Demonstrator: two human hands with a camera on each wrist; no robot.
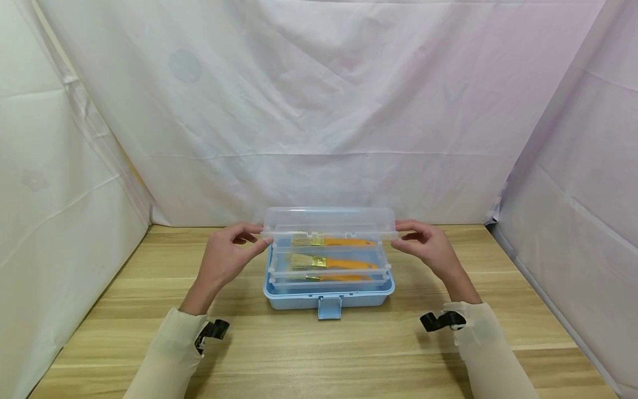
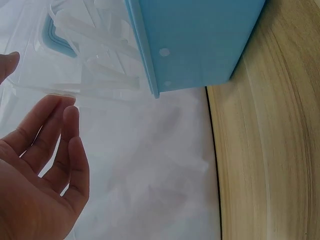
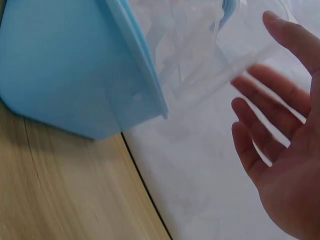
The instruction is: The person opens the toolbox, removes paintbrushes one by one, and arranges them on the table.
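A light blue plastic box (image 1: 299, 299) stands on the wooden table (image 1: 319, 354), its front latch (image 1: 329, 308) hanging down. Its clear lid (image 1: 329, 220) is raised over a clear inner tray holding orange-handled paint brushes (image 1: 339, 242). My left hand (image 1: 256, 235) pinches the lid's left end between thumb and fingertips. My right hand (image 1: 402, 233) pinches the right end the same way. In the left wrist view the left hand (image 2: 37, 85) has the lid's rim at its fingertips beside the blue box wall (image 2: 200, 40). The right wrist view shows the right hand (image 3: 265, 50) likewise, next to the box (image 3: 65, 70).
White cloth (image 1: 319, 111) hangs behind and on both sides of the table, close to the box's back. Bare wood lies in front of the box and to either side. Black wrist straps (image 1: 441, 320) sit on both sleeves.
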